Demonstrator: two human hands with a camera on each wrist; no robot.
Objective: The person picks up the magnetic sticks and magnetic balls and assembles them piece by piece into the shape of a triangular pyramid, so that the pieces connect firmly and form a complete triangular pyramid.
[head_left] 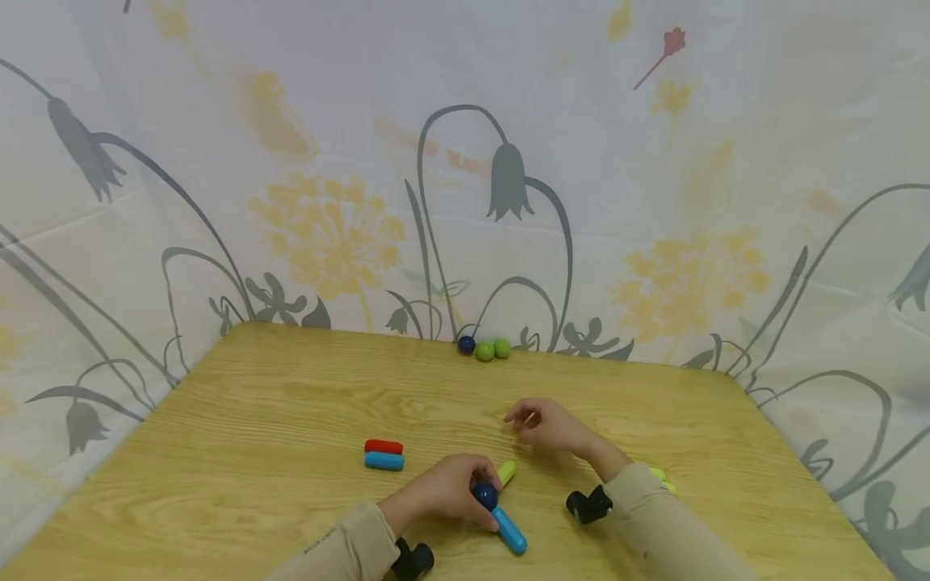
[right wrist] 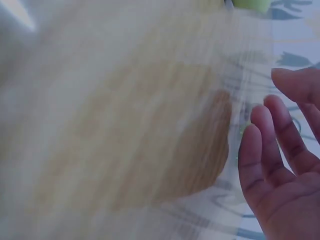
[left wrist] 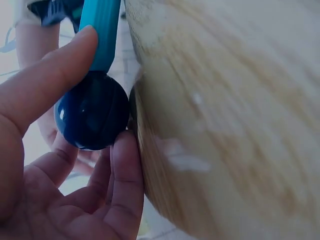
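**Blue ball and rod pinched in the left hand**

Blue dominates the left hand's (head_left: 443, 491) grip: its fingers (left wrist: 125, 185) and thumb curl round a dark blue ball (head_left: 484, 495), which sits joined to the end of a light blue rod (head_left: 509, 530) that points away from the fingertips toward the person. A yellow-green rod (head_left: 506, 472) lies just beyond those fingers, on the wooden table (head_left: 291, 403). The right hand (head_left: 546, 424) hovers past it, fingers (right wrist: 265, 145) loosely spread and slightly bent, holding nothing. Well to the left of the left hand, a red rod (head_left: 383, 446) and another blue rod (head_left: 383, 461) lie side by side, touching. Far beyond both hands, three balls (head_left: 484, 349) cluster at the table's back edge.
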